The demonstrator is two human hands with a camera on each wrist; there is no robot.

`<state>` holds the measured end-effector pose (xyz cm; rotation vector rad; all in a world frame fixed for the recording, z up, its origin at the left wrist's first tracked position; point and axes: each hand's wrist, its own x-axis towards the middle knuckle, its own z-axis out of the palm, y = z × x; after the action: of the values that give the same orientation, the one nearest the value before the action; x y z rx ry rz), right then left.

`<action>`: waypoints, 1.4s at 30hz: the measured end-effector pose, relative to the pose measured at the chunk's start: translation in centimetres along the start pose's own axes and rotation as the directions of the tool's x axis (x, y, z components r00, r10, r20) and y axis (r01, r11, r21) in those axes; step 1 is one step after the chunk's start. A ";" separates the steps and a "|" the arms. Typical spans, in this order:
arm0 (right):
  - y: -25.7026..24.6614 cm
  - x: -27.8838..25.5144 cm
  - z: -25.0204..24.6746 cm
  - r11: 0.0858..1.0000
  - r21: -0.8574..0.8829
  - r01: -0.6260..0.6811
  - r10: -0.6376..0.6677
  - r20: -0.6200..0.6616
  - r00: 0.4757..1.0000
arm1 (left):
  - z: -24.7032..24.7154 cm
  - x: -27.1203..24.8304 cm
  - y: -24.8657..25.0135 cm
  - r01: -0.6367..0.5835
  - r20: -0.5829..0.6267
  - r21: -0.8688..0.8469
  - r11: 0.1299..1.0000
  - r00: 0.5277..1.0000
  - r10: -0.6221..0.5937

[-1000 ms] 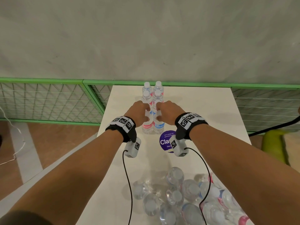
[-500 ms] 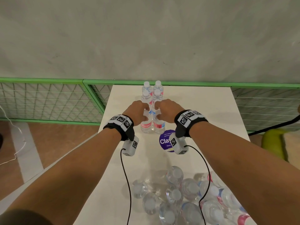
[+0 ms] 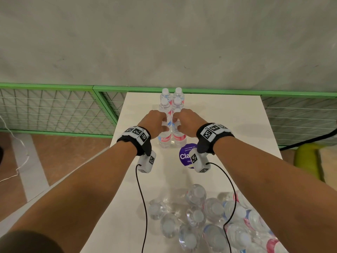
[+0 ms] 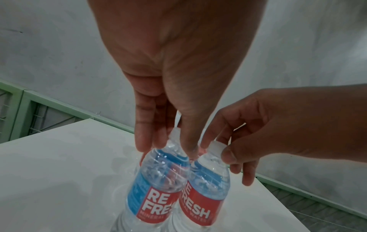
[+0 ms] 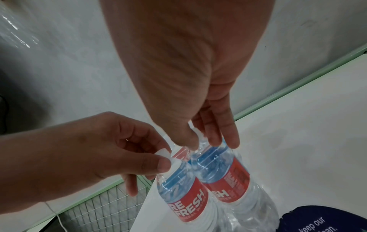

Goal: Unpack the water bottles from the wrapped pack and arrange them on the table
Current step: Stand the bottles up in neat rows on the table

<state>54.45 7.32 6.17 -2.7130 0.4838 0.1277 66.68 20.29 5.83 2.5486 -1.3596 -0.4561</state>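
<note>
Clear water bottles with red and blue labels stand in a double row on the white table. My left hand pinches the cap of the front left bottle. My right hand pinches the cap of the front right bottle. Both bottles stand upright, side by side and touching. In the left wrist view my left hand closes round the left bottle at its neck. The right wrist view shows my right hand on the right bottle. The torn pack with several bottles lies near me.
A round purple sticker lies on the table just behind the front pair. A green mesh fence runs along the table's far and left sides below a grey wall. A yellow-green object sits off the right edge.
Almost nothing has changed. Both hands stay on the caps of the front pair, and the bottles keep their place at the near end of the row.
</note>
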 end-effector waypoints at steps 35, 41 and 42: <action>1.4 4.4 -2.7 0.994 -0.098 -0.055 0.059 0.044 0.997 | -3.5 5.2 -2.6 -0.157 0.074 0.045 0.986 0.985 0.154; 0.9 4.7 -2.7 0.999 -0.050 0.000 0.004 0.067 0.998 | -3.2 6.1 -2.2 -0.191 0.092 0.116 0.975 0.979 0.181; 1.0 4.7 -2.8 0.999 -0.046 0.008 -0.005 0.079 0.997 | -3.1 6.1 -2.2 -0.174 0.097 0.124 0.977 0.982 0.162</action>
<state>58.58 3.85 7.72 -2.7418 0.4542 0.2463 72.71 16.61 6.95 2.5127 -1.6731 -0.4635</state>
